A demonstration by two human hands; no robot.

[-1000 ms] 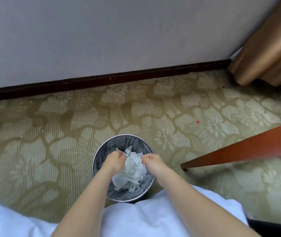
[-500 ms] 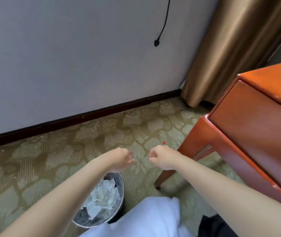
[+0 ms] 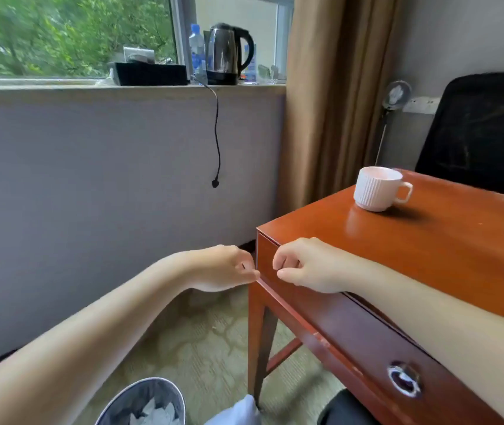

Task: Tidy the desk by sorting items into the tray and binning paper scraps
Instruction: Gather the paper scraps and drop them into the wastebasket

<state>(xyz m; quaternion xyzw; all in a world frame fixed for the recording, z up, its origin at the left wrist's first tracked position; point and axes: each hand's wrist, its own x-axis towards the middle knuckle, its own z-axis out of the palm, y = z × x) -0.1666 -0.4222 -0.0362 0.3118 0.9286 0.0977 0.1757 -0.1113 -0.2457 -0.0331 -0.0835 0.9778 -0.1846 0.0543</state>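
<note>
My left hand [image 3: 223,268] and my right hand [image 3: 305,265] are raised side by side at the near left corner of the red-brown wooden desk [image 3: 446,256], a small gap between them. Both have curled fingers and hold nothing. My right forearm lies over the desk's front edge. The round metal bin [image 3: 115,403] stands on the carpet at the bottom left, below my left arm, with white paper scraps [image 3: 155,415] inside. A white ribbed cup [image 3: 376,188] stands on the desk near its far edge. No tray is in view.
The desk front has a drawer with a metal knob [image 3: 403,378]. A black chair [image 3: 483,130] stands behind the desk and a brown curtain [image 3: 330,102] hangs beside it. On the windowsill sit a kettle [image 3: 229,53], a black box [image 3: 149,73] and a dangling cord [image 3: 217,133].
Both hands have come up out of the bin, leaving the paper scraps inside. The view has swung up and right from the floor to the desk corner.
</note>
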